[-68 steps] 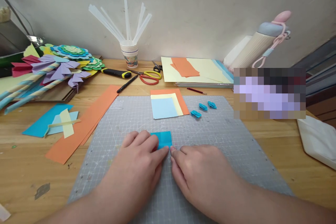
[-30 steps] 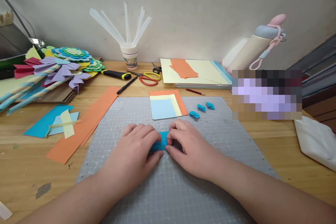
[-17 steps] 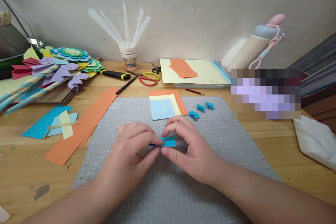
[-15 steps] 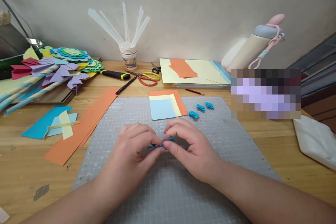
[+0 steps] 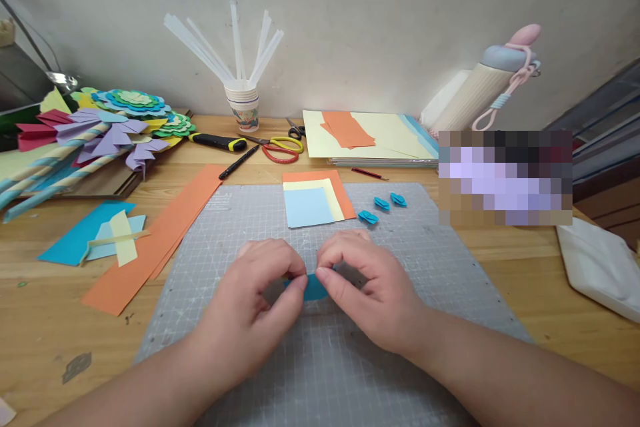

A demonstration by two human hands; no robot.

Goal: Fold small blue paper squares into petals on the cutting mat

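Observation:
A small piece of blue paper (image 5: 315, 287) is pinched between my two hands over the grey cutting mat (image 5: 400, 373). My left hand (image 5: 260, 300) grips its left end between thumb and fingertips. The other end is in the thumb and fingers of my right hand (image 5: 370, 287). A flat blue face of the paper shows between the thumbs; its ends are hidden by my fingers. Beyond my right hand lie three small folded blue paper pieces (image 5: 381, 203). Just past my hands sits a stack of square sheets (image 5: 307, 208), light blue on top, with yellow and orange beneath.
Orange strips (image 5: 160, 240) and blue paper (image 5: 85, 233) lie left. Behind are a cutter knife (image 5: 217, 142), a black pen (image 5: 239, 162), scissors (image 5: 283, 150), a paper cup (image 5: 244, 110) of white strips and a paper pile (image 5: 390, 140). Paper flowers (image 5: 110, 127) are far left; a bottle (image 5: 480, 93) leans right.
My fingertips have spread slightly apart. The blue paper, seen nearly edge-on before, now shows a broader flat face between my thumbs. The view has shifted slightly.

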